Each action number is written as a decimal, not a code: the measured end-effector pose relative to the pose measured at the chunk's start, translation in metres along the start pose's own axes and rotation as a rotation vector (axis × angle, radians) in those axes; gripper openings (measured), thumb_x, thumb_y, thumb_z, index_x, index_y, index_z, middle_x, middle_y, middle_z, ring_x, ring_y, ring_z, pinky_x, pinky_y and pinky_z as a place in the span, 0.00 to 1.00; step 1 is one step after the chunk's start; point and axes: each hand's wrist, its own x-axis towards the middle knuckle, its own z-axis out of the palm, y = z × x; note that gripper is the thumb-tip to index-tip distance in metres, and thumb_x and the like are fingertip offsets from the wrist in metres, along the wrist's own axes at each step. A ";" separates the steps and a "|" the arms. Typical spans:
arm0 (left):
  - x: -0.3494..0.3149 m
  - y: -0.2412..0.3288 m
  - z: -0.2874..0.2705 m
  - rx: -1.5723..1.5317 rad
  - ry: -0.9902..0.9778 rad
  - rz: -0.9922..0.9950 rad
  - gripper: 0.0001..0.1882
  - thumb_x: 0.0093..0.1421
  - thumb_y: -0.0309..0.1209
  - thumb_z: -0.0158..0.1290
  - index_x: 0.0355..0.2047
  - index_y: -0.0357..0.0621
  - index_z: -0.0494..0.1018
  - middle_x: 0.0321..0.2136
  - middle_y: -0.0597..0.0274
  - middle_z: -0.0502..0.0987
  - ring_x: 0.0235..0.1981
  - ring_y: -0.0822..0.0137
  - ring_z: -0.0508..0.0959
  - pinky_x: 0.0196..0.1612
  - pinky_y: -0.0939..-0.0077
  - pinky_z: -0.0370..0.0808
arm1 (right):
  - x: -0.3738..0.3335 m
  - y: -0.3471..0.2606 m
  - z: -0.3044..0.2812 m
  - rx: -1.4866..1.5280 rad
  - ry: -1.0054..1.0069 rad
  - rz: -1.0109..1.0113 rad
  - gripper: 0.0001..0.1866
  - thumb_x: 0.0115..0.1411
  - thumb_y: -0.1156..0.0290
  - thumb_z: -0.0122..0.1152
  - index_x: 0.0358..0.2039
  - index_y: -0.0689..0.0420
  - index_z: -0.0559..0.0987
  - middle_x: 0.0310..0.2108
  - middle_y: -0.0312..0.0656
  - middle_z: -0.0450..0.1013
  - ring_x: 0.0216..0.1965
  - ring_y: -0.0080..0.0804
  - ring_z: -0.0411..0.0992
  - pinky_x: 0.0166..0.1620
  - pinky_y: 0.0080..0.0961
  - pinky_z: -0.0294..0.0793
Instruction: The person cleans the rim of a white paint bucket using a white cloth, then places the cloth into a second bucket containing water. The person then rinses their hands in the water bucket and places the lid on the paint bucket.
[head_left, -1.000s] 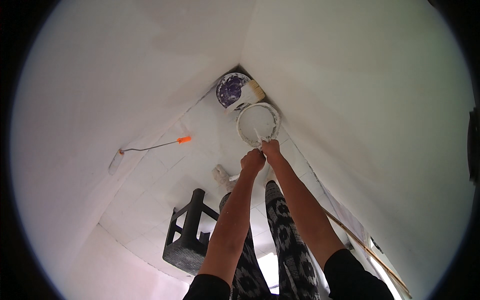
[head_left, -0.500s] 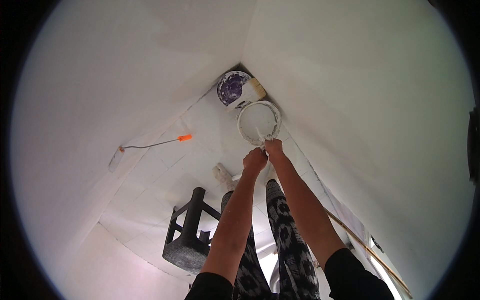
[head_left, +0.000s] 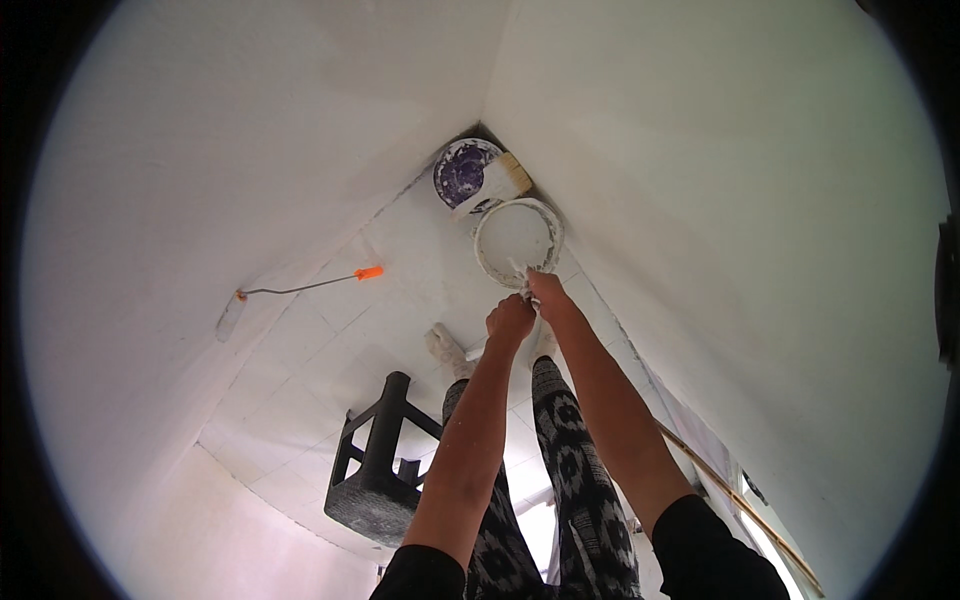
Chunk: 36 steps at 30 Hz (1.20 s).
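Note:
My left hand (head_left: 511, 317) is closed on the lower end of a twisted white cloth (head_left: 520, 270), close to the near rim of a white bucket (head_left: 483, 262). Just beside it on the right, slightly farther up, my right hand (head_left: 545, 288) grips the same cloth. A frayed end of it sticks up over the bucket, in which whitish liquid shows. Behind stands a second bucket with a purple, paint-smeared top (head_left: 460, 175). Across that one lies a wide paintbrush (head_left: 512, 175) with pale bristles and a white-coated handle.
A paint roller (head_left: 300, 288) with an orange handle leans at the left wall. The dark plastic stool (head_left: 375, 460) lies tipped on the tiled floor (head_left: 290, 400), left of my legs. Along the right wall runs a long pole (head_left: 740, 505). Two white walls meet behind the buckets.
My right hand has shifted a little up and away from my left hand, and more of the twisted cloth shows between them. The buckets, brush, roller and stool stay put.

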 end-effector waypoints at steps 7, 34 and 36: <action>0.000 0.001 0.007 0.028 0.034 0.043 0.21 0.64 0.44 0.39 0.43 0.42 0.74 0.41 0.46 0.77 0.45 0.47 0.77 0.48 0.53 0.72 | 0.004 0.004 -0.006 -0.108 0.045 -0.126 0.20 0.50 0.68 0.58 0.39 0.73 0.75 0.33 0.52 0.74 0.34 0.36 0.72 0.36 0.36 0.68; -0.016 0.008 -0.005 -0.128 0.157 0.002 0.19 0.63 0.44 0.42 0.39 0.42 0.75 0.38 0.42 0.78 0.41 0.43 0.77 0.46 0.51 0.73 | 0.059 -0.016 -0.007 -0.041 -0.062 0.134 0.12 0.55 0.70 0.59 0.39 0.62 0.77 0.31 0.45 0.73 0.32 0.35 0.72 0.33 0.32 0.69; -0.016 0.008 -0.007 -0.156 0.162 -0.007 0.20 0.63 0.44 0.42 0.40 0.42 0.74 0.38 0.42 0.78 0.41 0.43 0.77 0.46 0.51 0.72 | 0.046 -0.025 0.000 0.045 0.013 0.171 0.13 0.56 0.69 0.59 0.39 0.62 0.77 0.31 0.46 0.73 0.33 0.35 0.72 0.34 0.32 0.70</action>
